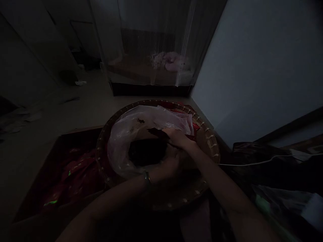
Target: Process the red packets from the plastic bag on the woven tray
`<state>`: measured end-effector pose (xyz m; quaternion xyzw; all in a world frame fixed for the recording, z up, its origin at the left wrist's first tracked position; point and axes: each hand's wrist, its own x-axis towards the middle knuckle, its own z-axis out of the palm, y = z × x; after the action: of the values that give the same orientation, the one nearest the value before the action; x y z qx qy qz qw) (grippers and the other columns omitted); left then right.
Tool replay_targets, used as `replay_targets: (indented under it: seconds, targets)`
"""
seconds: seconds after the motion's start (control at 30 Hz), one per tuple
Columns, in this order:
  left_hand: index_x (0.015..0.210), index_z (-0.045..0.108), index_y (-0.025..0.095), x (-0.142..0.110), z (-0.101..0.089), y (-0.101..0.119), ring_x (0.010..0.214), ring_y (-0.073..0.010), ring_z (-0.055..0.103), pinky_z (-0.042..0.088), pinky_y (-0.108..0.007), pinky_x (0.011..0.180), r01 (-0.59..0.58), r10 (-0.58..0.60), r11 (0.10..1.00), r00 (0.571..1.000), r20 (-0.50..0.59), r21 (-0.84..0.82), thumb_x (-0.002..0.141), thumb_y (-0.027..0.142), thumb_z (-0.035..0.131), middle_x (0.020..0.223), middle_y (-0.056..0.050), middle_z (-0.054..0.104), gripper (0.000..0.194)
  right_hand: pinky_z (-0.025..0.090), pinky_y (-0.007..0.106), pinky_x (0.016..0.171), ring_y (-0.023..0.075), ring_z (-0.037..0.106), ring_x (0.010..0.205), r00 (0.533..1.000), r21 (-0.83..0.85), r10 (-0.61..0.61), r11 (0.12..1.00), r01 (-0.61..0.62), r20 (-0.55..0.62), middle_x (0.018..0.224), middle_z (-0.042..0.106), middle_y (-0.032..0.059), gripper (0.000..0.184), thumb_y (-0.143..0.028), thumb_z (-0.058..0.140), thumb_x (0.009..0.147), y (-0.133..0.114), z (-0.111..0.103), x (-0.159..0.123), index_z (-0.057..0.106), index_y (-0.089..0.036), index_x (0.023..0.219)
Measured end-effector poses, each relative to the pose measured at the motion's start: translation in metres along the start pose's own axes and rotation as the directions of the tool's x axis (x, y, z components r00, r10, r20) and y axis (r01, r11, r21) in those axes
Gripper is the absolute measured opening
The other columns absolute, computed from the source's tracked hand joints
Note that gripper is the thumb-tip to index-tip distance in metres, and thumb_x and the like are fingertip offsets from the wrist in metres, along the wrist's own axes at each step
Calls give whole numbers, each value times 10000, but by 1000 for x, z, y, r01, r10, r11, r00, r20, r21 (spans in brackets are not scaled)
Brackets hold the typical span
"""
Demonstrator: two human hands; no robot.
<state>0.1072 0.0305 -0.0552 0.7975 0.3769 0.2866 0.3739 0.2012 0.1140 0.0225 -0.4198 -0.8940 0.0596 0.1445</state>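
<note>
Where one open bag (119, 137) lies, two hands (175, 137) (170, 166) work.

A round woven tray (214, 144), its raised rim bound at intervals with pale ties, carries a translucent plastic bag (121, 134) spread across its left and middle. Shiny red material (196, 127) lies beside the bag's far right edge.

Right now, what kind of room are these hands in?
Probably a bedroom in someone's home, though it's very dim: there's what looks like a bed behind a see-through curtain, with a pink thing lying there.
</note>
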Motion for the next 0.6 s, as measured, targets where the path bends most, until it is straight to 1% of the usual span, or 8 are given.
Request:
replay_targets:
  seconds: [0.07, 0.13, 0.17, 0.33, 0.4, 0.47, 0.5, 0.6]
  targets:
    - [1304, 412, 99, -14, -16, -3, 1271, -298, 366, 265, -479, 1067, -35, 31, 997, 997, 65, 72, 767, 174, 525, 1357, -198, 422, 554, 436, 306, 825, 225, 582, 1002, 988, -64, 61, 997, -53, 144, 1087, 640, 78, 359, -204, 556, 824, 13, 19, 6, 553, -214, 1182]
    - [1343, 368, 97, -31, -38, -10, 1274, -332, 353, 289, -528, 1036, -111, 28, 914, 977, 212, 389, 767, 212, 549, 1362, -223, 409, 614, 412, 325, 868, 241, 541, 1059, 977, -144, 107, 986, -81, 185, 1138, 608, 96, 464, -188, 579, 802, 24, 32, 11, 493, -206, 1258]
    - [1353, 360, 100, -40, -49, -14, 1277, -358, 342, 301, -549, 1016, -102, -20, 851, 974, 225, 515, 762, 241, 570, 1363, -237, 401, 643, 400, 343, 889, 255, 516, 1087, 977, -189, 122, 978, -87, 178, 1164, 587, 115, 521, -181, 602, 783, 28, 38, 13, 465, -187, 1286]
    - [1359, 383, 226, -84, -84, -32, 1304, -348, 296, 307, -515, 1006, -99, -78, 682, 975, 207, 725, 806, 157, 518, 1398, -152, 395, 574, 295, 428, 1014, 303, 352, 1236, 999, -269, 48, 962, -47, -1, 1352, 416, 172, 702, -231, 637, 763, 27, 49, 13, 329, -122, 1384]
    - [1352, 391, 239, -93, -85, -30, 1286, -346, 302, 295, -521, 1005, -131, -61, 673, 971, 231, 728, 815, 182, 530, 1374, -130, 424, 558, 259, 421, 1044, 294, 316, 1268, 994, -219, -13, 976, -11, -110, 1371, 395, 169, 604, -277, 577, 815, 16, 45, 2, 371, -118, 1360]
    - [1352, 392, 228, -94, -84, -23, 1218, -334, 364, 313, -515, 984, -163, -48, 677, 963, 264, 718, 835, 230, 526, 1289, -130, 494, 535, 304, 396, 1009, 265, 410, 1193, 988, -136, -29, 991, 7, -155, 1246, 511, 158, 397, -305, 479, 874, 0, 37, -18, 517, -130, 1228]
    - [1347, 401, 218, -93, -83, -18, 1157, -321, 412, 339, -505, 958, -172, -56, 677, 958, 283, 716, 848, 237, 510, 1215, -131, 537, 510, 356, 366, 953, 239, 494, 1084, 993, -84, -27, 996, 18, -112, 1104, 588, 141, 306, -317, 449, 888, -9, 33, -31, 598, -142, 1091]
    - [1318, 443, 213, -83, -83, -10, 935, -263, 515, 426, -454, 838, -183, -129, 667, 926, 354, 722, 873, 178, 450, 992, -117, 595, 446, 436, 292, 725, 193, 593, 804, 966, 17, -41, 999, 38, 253, 824, 644, 70, 221, -383, 522, 842, -30, 23, -75, 638, -196, 816]
